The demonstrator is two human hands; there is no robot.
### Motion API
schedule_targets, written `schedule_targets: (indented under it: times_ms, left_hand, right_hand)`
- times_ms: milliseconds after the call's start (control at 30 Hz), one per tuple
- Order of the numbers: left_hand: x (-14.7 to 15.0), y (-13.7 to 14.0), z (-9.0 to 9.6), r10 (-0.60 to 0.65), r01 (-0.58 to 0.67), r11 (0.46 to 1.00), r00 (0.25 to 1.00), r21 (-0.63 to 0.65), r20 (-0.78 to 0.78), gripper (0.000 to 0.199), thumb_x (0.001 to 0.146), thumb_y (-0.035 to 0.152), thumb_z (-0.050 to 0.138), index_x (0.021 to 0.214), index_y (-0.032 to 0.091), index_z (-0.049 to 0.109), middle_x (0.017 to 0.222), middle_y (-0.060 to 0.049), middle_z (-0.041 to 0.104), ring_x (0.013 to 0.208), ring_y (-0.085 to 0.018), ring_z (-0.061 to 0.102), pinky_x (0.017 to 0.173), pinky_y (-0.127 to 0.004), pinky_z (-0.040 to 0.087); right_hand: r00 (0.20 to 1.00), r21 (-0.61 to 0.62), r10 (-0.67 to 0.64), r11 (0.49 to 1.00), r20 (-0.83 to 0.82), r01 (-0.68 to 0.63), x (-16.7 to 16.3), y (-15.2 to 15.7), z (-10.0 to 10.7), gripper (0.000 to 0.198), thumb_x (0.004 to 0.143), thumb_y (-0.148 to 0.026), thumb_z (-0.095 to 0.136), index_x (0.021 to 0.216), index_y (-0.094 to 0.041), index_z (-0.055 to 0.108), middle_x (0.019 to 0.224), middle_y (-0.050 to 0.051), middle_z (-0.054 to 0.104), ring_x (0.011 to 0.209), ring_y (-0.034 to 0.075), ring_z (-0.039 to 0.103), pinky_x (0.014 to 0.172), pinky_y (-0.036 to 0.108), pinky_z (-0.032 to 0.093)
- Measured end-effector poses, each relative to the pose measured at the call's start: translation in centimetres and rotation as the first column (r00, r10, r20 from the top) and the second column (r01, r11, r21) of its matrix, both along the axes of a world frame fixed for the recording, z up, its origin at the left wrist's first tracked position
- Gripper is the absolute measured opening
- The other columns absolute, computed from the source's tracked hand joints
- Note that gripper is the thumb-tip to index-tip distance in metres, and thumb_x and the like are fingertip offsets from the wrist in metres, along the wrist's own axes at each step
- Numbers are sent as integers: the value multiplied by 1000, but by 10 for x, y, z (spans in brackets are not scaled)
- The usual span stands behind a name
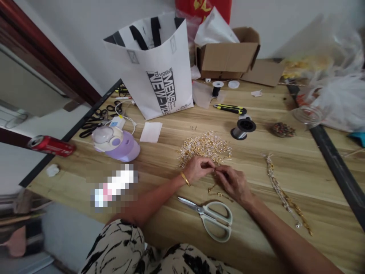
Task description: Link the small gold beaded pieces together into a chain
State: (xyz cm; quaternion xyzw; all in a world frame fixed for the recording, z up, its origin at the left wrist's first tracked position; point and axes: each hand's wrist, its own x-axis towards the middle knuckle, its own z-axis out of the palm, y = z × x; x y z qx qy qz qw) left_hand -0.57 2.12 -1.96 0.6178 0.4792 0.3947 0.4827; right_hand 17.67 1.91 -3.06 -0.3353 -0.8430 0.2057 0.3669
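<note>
"Entry one, the chain?"

"Chain, thin, gold-coloured, one. Lies on the near side of the pile of small gold and clear pieces. Presumably light, limp and slippery; fine links could kink or part. Best taken by its small ring, between fingertips."

"Grip?"

"Left hand, right hand, a pair, at the pile's near edge. Thumbs and fingers pinched together, fingertips meeting. Content of pinch: too small to tell."

"Surface?"

"Table, wood-grain, flat, under the pile. Scissors, pale-handled, one pair, nearer the person than the pile. Spool, dark-ended, beyond the pile to its right. Strands, gold and silver, right of the pile."

"Room?"

"Wall, pale, at the back. Shopping bag, white, and cardboard box, both beyond the pile."
</note>
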Motion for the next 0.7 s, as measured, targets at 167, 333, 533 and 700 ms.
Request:
schedule_targets:
  times_ms: [167,333,533,700]
  left_hand:
    - [1,1,-1,-8,9,1000,999,-11,36,6,70,8,66,74,10,68,75,-5,70,69,-13,64,69,-22,51]
    - [1,0,0,-22,21,1000,997,13,68,5,71,7,64,73,10,66,76,-6,68,70,-13,62,69,-22,51]
    - [1,-1,2,-38,33,998,994,51,106,4,71,7,63,73,9,65,78,-7,67,73,-14,62,71,-24,51]
    - [0,-1,1,-29,27,999,996,32,88,3,72,8,64,73,10,65,77,-6,67,72,-13,62,71,-23,51]
  right_hand:
    - [1000,-4,2,1000,26,-2,0,0,1,11,91,-24,49,96,-19,57,83,7,71,66,17,67,60,26,53]
    - [999,-1,-15,1000,33,15,1,0,0,10,91,-24,49,95,-19,57,79,7,71,63,16,66,58,25,52]
    - [999,5,-23,1000,32,23,0,0,1,11,91,-24,49,94,-19,58,77,6,70,61,16,65,56,25,50]
    - [999,-36,-28,999,36,29,0,-1,2,13,92,-27,48,92,-19,57,75,6,69,58,15,63,54,25,49]
